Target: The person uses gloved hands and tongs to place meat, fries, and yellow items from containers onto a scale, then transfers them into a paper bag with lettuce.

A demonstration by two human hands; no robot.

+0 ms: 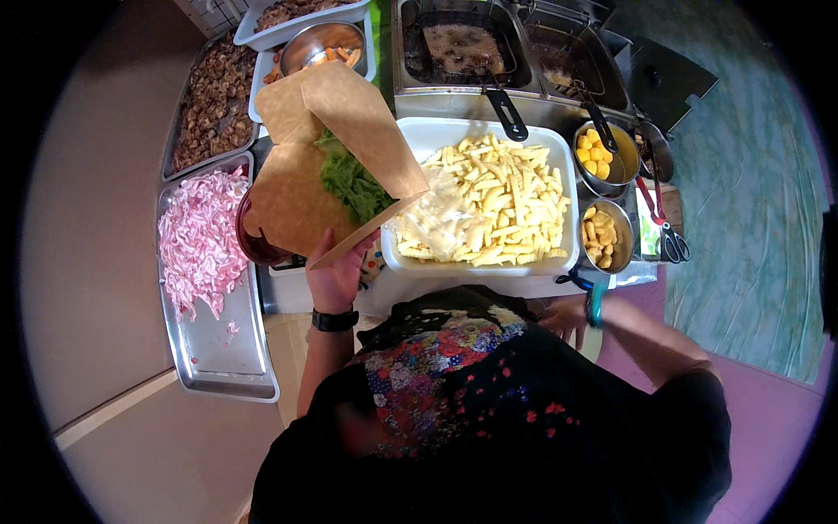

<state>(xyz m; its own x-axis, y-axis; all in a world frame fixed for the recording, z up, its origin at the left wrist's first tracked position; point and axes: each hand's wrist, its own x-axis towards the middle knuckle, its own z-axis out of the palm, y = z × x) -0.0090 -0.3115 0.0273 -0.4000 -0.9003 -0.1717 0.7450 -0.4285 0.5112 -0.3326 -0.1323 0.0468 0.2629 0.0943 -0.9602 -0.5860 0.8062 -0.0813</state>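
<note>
My left hand [338, 278] grips a brown cardboard takeaway box [292, 196] by its near edge. The box is tilted with its flaps spread, and green lettuce [353, 179] lies inside. Down by my waist, my right hand [566, 318] is beside my dark flowered top, its visible fingers stretched out and apart, with nothing seen in them. To the right of the box stands a white tub of cut potato fries [506, 205], a clear plastic bag [441, 214] lying over its left part.
Pink-white sliced onions [202, 231] fill part of a metal tray at left; browned meat [214, 105] is behind. Fryers with bubbling oil [458, 48] stand at the back, their black basket handles [506, 113] jutting nearward. Bowls of yellow balls [594, 157] and nuggets [599, 236], plus scissors [673, 244], are right.
</note>
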